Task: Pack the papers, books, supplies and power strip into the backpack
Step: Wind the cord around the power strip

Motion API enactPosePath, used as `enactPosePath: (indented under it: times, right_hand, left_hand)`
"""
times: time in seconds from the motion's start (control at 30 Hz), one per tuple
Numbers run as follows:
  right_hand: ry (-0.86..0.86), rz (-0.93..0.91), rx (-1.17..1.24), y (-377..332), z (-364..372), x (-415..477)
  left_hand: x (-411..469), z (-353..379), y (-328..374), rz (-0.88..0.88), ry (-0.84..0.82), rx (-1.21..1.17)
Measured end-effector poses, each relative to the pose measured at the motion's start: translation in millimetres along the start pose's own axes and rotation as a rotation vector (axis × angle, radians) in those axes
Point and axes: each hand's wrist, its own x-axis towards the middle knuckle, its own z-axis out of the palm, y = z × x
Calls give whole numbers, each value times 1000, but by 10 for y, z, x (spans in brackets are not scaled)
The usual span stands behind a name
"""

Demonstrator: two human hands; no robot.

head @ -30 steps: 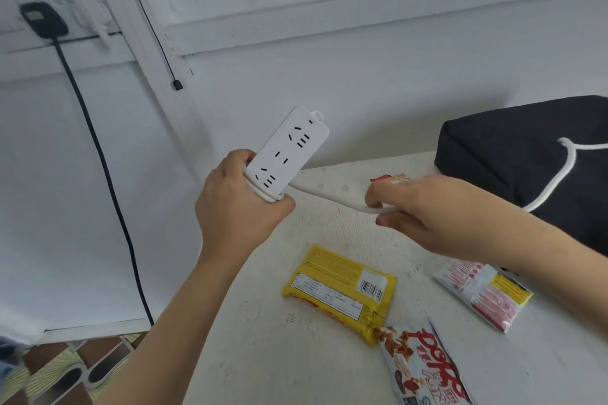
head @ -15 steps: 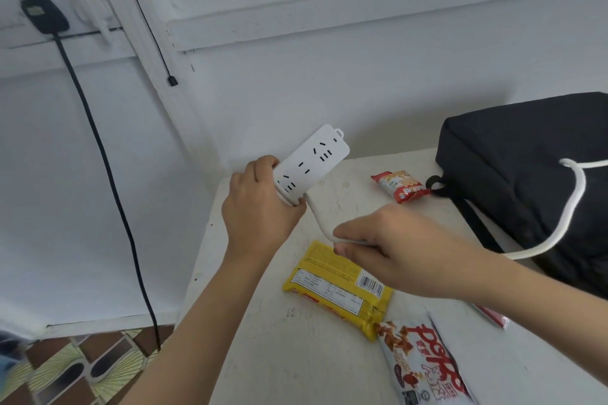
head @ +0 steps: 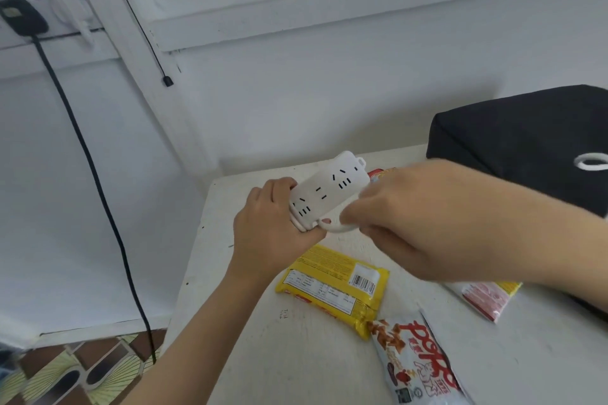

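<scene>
A white power strip (head: 329, 191) is held above the white table (head: 296, 355), sockets facing up. My left hand (head: 273, 223) grips its near end, where loops of its white cord (head: 301, 225) lie against the body. My right hand (head: 411, 223) pinches the cord right beside the strip's lower edge. The black backpack (head: 526, 141) lies at the back right of the table, with a short loop of the white cord showing on it near the frame's right edge.
Snack packets lie on the table: a yellow one (head: 335, 286), a white and red one (head: 418, 362), a red and white one (head: 483, 299) under my right forearm, and a small one (head: 378, 174) behind the strip. A black cable (head: 98, 191) hangs down the wall at left.
My right hand has carried the cord from lower on the table up to the strip's near end, adding a turn. The strip now sits lower and flatter in my left hand.
</scene>
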Motion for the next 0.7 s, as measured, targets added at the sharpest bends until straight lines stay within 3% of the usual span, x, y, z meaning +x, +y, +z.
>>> enactPosePath:
  times: [0.1, 0.2, 0.5, 0.7]
  right_hand:
    - [129, 0, -98, 75, -160, 116]
    - [244, 13, -46, 279, -183, 259]
    - [78, 218, 770, 827, -64, 419]
    - [110, 191, 1034, 743, 267, 467]
  left_hand:
    - [-12, 7, 53, 87, 23, -32]
    - [1, -64, 90, 207, 38, -90]
    - [154, -304, 87, 599, 308, -202]
    - [153, -354, 163, 620, 338, -237]
